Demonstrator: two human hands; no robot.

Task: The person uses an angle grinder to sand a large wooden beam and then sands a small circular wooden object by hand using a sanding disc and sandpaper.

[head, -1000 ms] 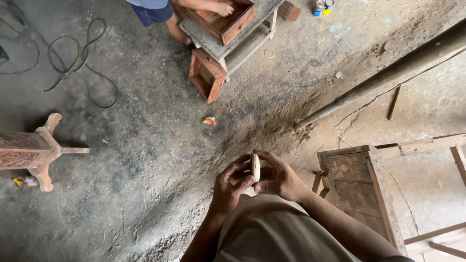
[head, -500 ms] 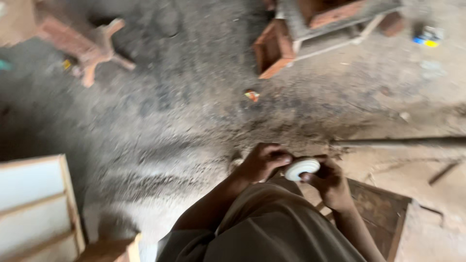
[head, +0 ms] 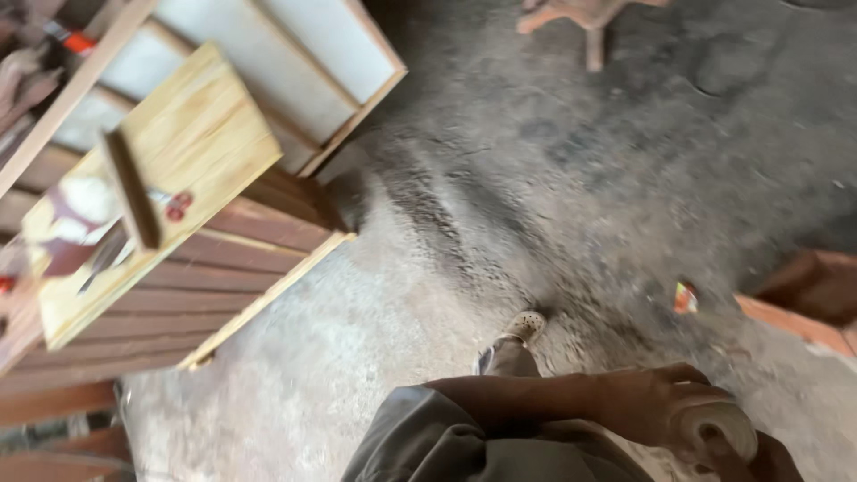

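**Two hands on one pale roll above a workshop floor**

One pale, round roll [head: 719,427], apparently tape, sits at about 4 o'clock in the head view, low near the bottom edge. Two hands meet on it. The left hand [head: 656,406] reaches across from 6 o'clock, its fingers [head: 692,375] curled over the top of the roll and gripping it. The right hand [head: 759,457] shows only as a dark sliver under and beside the roll at the frame edge; it touches the roll, but whether its fingers are closed cannot be told. The roll is off-white, smooth and rounded, blurred by motion, and partly covered by the left hand, so its centre hole is not visible.

One foot in a light perforated shoe [head: 522,326] stands on the grey, dusty concrete floor [head: 553,178] just above the forearm, near 6 o'clock. One small orange scrap [head: 685,298] lies on the floor at 4 o'clock, above the hands. At 9 to 10 o'clock one yellow wooden board [head: 178,152] with a dark crossbar rests on a stack of reddish-brown slatted panels [head: 223,277]. One pale framed panel [head: 295,54] lies at 11 o'clock. One reddish wooden piece [head: 808,295] lies at 3 o'clock, and one legged wooden stand [head: 585,18] at 1 o'clock. Olive trousers [head: 464,446] fill the bottom centre
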